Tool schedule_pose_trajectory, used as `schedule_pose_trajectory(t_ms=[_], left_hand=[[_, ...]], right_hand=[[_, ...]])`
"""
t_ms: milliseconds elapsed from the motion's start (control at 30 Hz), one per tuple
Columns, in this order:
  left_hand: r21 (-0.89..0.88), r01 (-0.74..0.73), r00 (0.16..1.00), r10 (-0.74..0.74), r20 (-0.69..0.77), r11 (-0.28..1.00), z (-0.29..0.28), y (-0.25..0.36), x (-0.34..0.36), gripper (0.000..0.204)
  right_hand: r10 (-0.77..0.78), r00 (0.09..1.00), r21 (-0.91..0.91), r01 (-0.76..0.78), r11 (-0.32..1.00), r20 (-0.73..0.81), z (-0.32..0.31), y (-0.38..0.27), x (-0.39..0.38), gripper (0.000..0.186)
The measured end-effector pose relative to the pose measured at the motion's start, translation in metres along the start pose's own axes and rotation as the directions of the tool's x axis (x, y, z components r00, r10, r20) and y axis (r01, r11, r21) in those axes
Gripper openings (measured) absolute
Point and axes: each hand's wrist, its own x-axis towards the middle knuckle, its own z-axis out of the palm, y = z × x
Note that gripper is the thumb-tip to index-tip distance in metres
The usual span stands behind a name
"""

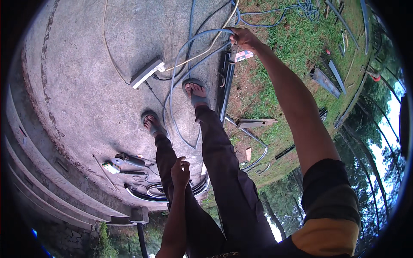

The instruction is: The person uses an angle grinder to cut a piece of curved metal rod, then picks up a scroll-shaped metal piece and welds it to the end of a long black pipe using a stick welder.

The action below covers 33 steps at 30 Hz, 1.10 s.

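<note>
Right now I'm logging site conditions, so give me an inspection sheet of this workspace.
Surface: concrete slab, stained, meeting grass on the right.
Job's things: grey-blue hose looping across the slab between the feet.
Clutter: power strip; power tool; metal rail along the slab edge.
Grippers: right hand grips the hose; left hand closed near the thigh, contents unclear.
Cables: thin cords on the slab; coiled cable.
Surroundings: trees, scrap pieces on the grass.

Single head-worn fisheye view, aimed steeply down past the person's legs at the concrete slab (86, 64); ground beyond the fingers appears distant.
</note>
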Motion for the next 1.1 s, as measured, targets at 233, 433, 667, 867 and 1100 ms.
schedule_pose_trajectory(t_ms=[233, 433, 667, 867, 1100], left_hand=[[-0.219, 0.029, 0.999, -0.032, -0.010, 0.975, 0.017, -0.006, 0.016, 0.026], [-0.238, 0.061, 0.996, -0.073, -0.044, 0.969, 0.016, -0.025, 0.004, 0.025], [-0.249, -0.030, 0.998, 0.017, -0.053, 0.968, 0.020, 0.001, 0.001, 0.027], [-0.385, -0.098, 0.992, 0.058, -0.114, 0.918, 0.026, 0.029, -0.017, 0.028], [-0.475, -0.139, 0.986, 0.075, -0.151, 0.869, 0.023, 0.050, -0.045, 0.026]], right_hand=[[0.158, 0.979, -0.467, -0.199, 0.861, -0.127, -0.008, 0.025, 0.014, 0.081], [0.444, 0.827, -0.736, -0.532, 0.418, -0.346, 0.096, 0.020, -0.026, 0.056], [0.425, 0.869, -0.421, -0.495, 0.760, -0.253, 0.164, 0.015, -0.130, 0.052], [0.261, 0.946, -0.395, -0.319, 0.862, -0.193, 0.209, -0.017, -0.174, 0.048], [0.131, 0.965, -0.389, -0.212, 0.896, -0.225, 0.211, -0.087, -0.205, 0.047]])
